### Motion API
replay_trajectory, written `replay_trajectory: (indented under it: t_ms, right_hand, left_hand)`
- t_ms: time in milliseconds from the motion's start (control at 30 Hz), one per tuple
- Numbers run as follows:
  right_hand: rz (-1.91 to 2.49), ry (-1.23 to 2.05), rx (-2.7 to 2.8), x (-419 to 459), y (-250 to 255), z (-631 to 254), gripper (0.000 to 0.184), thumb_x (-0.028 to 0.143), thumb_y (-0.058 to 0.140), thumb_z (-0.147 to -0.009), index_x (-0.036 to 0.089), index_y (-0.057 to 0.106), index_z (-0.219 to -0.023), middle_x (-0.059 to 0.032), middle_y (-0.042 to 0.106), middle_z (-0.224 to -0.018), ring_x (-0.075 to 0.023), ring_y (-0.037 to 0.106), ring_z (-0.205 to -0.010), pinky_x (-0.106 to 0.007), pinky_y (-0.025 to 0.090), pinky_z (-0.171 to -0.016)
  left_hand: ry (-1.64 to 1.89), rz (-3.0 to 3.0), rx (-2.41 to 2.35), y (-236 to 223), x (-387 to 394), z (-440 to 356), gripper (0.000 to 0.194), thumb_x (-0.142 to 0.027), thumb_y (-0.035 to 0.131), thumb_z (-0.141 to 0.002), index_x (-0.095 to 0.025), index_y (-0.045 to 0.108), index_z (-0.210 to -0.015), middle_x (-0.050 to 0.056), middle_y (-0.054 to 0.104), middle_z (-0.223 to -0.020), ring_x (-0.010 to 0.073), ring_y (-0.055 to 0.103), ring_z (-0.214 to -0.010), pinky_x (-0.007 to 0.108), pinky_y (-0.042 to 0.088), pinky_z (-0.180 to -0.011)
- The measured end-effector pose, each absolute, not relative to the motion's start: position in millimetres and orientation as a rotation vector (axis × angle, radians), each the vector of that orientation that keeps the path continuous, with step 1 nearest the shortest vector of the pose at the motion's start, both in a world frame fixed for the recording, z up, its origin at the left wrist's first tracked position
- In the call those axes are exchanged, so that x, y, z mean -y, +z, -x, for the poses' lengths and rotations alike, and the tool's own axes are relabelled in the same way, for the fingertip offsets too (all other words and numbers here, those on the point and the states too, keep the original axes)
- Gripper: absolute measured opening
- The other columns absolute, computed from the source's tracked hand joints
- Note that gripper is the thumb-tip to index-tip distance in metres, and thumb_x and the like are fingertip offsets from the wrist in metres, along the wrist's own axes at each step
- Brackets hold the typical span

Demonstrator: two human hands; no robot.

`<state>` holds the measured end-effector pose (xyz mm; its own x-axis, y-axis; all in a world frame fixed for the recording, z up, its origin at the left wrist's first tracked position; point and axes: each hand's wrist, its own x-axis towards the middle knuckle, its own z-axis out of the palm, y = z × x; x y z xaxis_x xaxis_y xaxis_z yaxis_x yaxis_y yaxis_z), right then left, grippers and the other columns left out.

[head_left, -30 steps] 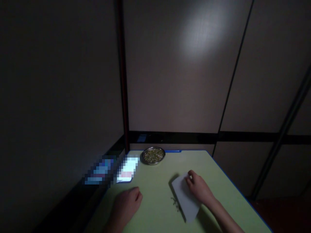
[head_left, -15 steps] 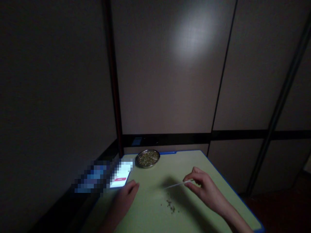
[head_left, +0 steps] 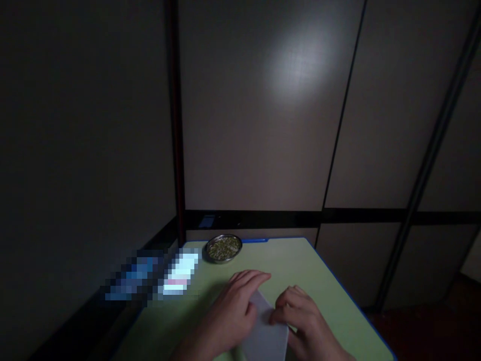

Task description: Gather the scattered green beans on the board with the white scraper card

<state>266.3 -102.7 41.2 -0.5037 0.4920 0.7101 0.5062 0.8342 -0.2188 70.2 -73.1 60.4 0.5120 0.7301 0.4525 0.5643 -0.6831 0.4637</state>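
A pale, flat sheet, perhaps paper or thin card, is tilted above the near part of the table between my hands. My right hand pinches its right edge, thumb low and fingers bent over the face. Along the sheet's upper left side lies my left hand, its fingers stretched out past the top corner and its thumb over the face. Whether the left fingers grip the sheet is hard to see. A round metal dish of small greenish seeds or grains stands at the table's far left corner.
The light green table has a blue rim. At its left edge a lit phone-like screen is pixelated, with another blurred bluish patch beside it. Dark panelled cupboard doors rise right behind the table.
The sheet, seen nearly edge-on before, now turns its face towards me and is nearer. My left hand has moved right, onto it. The loose grains on the table are now hidden.
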Motion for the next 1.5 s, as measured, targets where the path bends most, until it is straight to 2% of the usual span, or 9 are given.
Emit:
replay_trajectory:
  t_ms: [167, 300, 400, 500, 600, 800, 1033, 1167, 1500]
  right_hand:
    - [0.771, 0.028, 2.090, 108, 36, -267, 0.017, 0.022, 0.055, -0.088, 0.025, 0.066, -0.101, -0.0036, 0.059, -0.080, -0.0159, 0.055, -0.077, -0.027, 0.042, -0.066]
    - [0.896, 0.166, 1.856, 99, 22, -283, 0.040, 0.024, 0.049, -0.090, 0.024, 0.050, -0.131, -0.0056, 0.063, -0.088, -0.0168, 0.058, -0.080, -0.029, 0.048, -0.074]
    - [1.098, 0.229, 1.695, 87, -1, -307, 0.039, 0.031, 0.048, -0.090, 0.020, 0.051, -0.127, -0.0059, 0.063, -0.086, -0.0164, 0.059, -0.075, -0.028, 0.049, -0.074]
    - [1.245, 0.253, 1.658, 76, -33, -332, 0.038, 0.036, 0.046, -0.090, 0.018, 0.054, -0.123, -0.0051, 0.063, -0.080, -0.0160, 0.059, -0.071, -0.026, 0.050, -0.069]
    - [1.367, 0.281, 1.658, 71, -64, -349, 0.038, 0.038, 0.046, -0.088, 0.018, 0.057, -0.119, -0.0083, 0.067, -0.092, -0.0177, 0.062, -0.078, -0.028, 0.050, -0.075]
    - [1.474, 0.344, 1.677, 74, -89, -356, 0.037, 0.036, 0.044, -0.088, 0.019, 0.058, -0.117, -0.0120, 0.065, -0.113, -0.0224, 0.061, -0.102, -0.035, 0.046, -0.092]
    - [1.509, 0.357, 1.776, 75, -81, -351, 0.030, 0.028, 0.042, -0.086, 0.019, 0.063, -0.105, -0.0095, 0.067, -0.106, -0.0214, 0.061, -0.096, -0.034, 0.046, -0.088]
    - [1.551, 0.358, 1.781, 74, -83, -351, 0.029, 0.026, 0.042, -0.084, 0.019, 0.063, -0.102, -0.0097, 0.067, -0.103, -0.0220, 0.061, -0.094, -0.035, 0.045, -0.087]
    - [1.567, 0.316, 1.786, 73, -86, -352, 0.027, 0.024, 0.042, -0.083, 0.019, 0.064, -0.097, -0.0084, 0.068, -0.098, -0.0205, 0.062, -0.090, -0.032, 0.046, -0.083]
  left_hand:
    - [0.732, -2.593, -1.188, 57, 69, -78, 0.027, -0.006, 0.039, -0.069, -0.022, 0.056, -0.082, 0.003, 0.061, -0.090, 0.0168, 0.054, -0.091, 0.027, 0.042, -0.082]
    - [0.595, -2.619, -1.489, 48, 47, -54, 0.018, -0.010, 0.039, -0.074, -0.023, 0.049, -0.083, 0.003, 0.059, -0.086, 0.0165, 0.054, -0.083, 0.027, 0.038, -0.072]
    - [0.500, -2.625, -1.734, 39, 25, -23, 0.014, -0.015, 0.038, -0.080, -0.022, 0.049, -0.085, 0.003, 0.060, -0.086, 0.0175, 0.056, -0.083, 0.028, 0.038, -0.073]
    - [0.440, -2.592, -1.918, 25, 8, 2, 0.017, -0.029, 0.041, -0.085, -0.020, 0.051, -0.096, 0.007, 0.062, -0.099, 0.0208, 0.057, -0.092, 0.030, 0.039, -0.078]
    - [0.378, -2.575, -1.990, 5, -3, 16, 0.029, -0.036, 0.033, -0.092, -0.018, 0.053, -0.101, 0.009, 0.063, -0.102, 0.0213, 0.058, -0.097, 0.031, 0.039, -0.084]
    - [0.316, -2.631, -1.913, -20, -8, 29, 0.034, -0.027, 0.027, -0.094, -0.019, 0.055, -0.112, 0.009, 0.062, -0.113, 0.0207, 0.056, -0.107, 0.033, 0.038, -0.091]
    - [0.264, -2.452, -1.856, -2, -4, 17, 0.031, -0.019, 0.034, -0.087, -0.018, 0.053, -0.111, 0.009, 0.063, -0.111, 0.0200, 0.060, -0.101, 0.030, 0.043, -0.086]
    - [0.155, -2.392, -1.816, 10, -11, 7, 0.046, -0.010, 0.038, -0.079, -0.022, 0.048, -0.123, 0.009, 0.065, -0.111, 0.0204, 0.062, -0.098, 0.030, 0.044, -0.081]
    - [-0.024, -2.691, -1.866, 16, -12, -24, 0.030, -0.007, 0.041, -0.076, -0.016, 0.059, -0.099, 0.012, 0.068, -0.099, 0.0236, 0.063, -0.095, 0.037, 0.040, -0.085]
